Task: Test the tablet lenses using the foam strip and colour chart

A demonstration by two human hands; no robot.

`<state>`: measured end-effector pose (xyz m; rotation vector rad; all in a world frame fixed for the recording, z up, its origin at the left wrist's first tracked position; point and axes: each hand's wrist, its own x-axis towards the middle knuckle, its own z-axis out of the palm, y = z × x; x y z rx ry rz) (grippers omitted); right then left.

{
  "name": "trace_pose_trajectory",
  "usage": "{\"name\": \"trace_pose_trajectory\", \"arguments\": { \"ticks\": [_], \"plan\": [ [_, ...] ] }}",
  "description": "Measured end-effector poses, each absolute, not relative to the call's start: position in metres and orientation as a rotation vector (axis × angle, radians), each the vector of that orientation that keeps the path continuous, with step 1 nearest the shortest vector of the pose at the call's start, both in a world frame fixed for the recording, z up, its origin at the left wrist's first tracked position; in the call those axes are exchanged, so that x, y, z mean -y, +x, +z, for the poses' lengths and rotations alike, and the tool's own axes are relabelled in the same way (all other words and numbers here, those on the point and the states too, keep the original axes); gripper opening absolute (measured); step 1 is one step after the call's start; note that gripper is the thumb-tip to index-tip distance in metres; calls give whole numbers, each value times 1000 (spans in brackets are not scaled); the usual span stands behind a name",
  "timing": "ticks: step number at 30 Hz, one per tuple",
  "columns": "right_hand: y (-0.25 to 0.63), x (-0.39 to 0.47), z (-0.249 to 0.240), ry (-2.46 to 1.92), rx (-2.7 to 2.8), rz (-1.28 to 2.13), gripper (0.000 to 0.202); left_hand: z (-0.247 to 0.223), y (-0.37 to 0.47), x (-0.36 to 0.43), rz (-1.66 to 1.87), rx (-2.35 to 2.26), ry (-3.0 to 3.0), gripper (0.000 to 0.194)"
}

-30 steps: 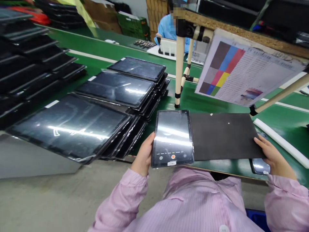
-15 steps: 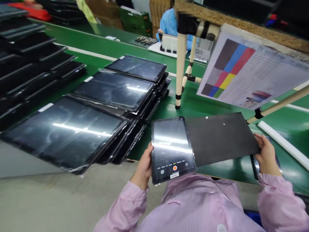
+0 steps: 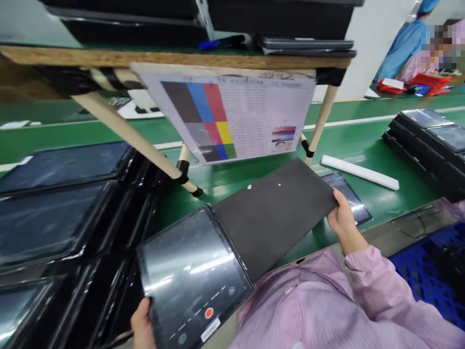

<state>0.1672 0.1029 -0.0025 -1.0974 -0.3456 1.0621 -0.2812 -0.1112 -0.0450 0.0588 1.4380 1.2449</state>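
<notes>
My left hand [image 3: 142, 324] grips the left edge of a tablet [image 3: 192, 266], thumb on its front. Camera controls with a red button glow on the tablet's screen, near a small white label. A flat black board [image 3: 276, 213] extends from the tablet's right side, with two small white marks near its far edge. My right hand [image 3: 343, 218] pinches the board's right end. Just beyond that hand, a second tablet [image 3: 347, 196] lies dark on the green bench, partly covered by the board.
Stacked tablets [image 3: 47, 218] fill the left side; more stacks [image 3: 432, 131] stand at the far right. A pipe-legged shelf [image 3: 218, 60] carries a printed colour chart [image 3: 232, 116]. A white strip [image 3: 359, 172] lies on the bench [image 3: 392, 145]. A blue crate [image 3: 421, 261] is lower right. People work at back right.
My view has swung to the right. The tablet and board now sit tilted, with the tablet end lower and to the left. Both hands keep their holds.
</notes>
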Motion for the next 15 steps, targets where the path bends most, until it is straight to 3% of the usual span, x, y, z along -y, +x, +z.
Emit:
{"name": "trace_pose_trajectory", "arguments": {
  "ticks": [3, 9, 15],
  "plan": [
    [182, -54, 2, -1052, 255, 970, 35, -40, -236, 86, 1194, -1434, -58, 43],
    [196, 33, 14, -1045, 271, 803, 52, -35, -113, 17, 1013, -1003, 147, 38],
    [229, 46, 5, -1044, 194, 870, 48, -34, -1, -38, 946, -802, 337, 53]
  ]
}}
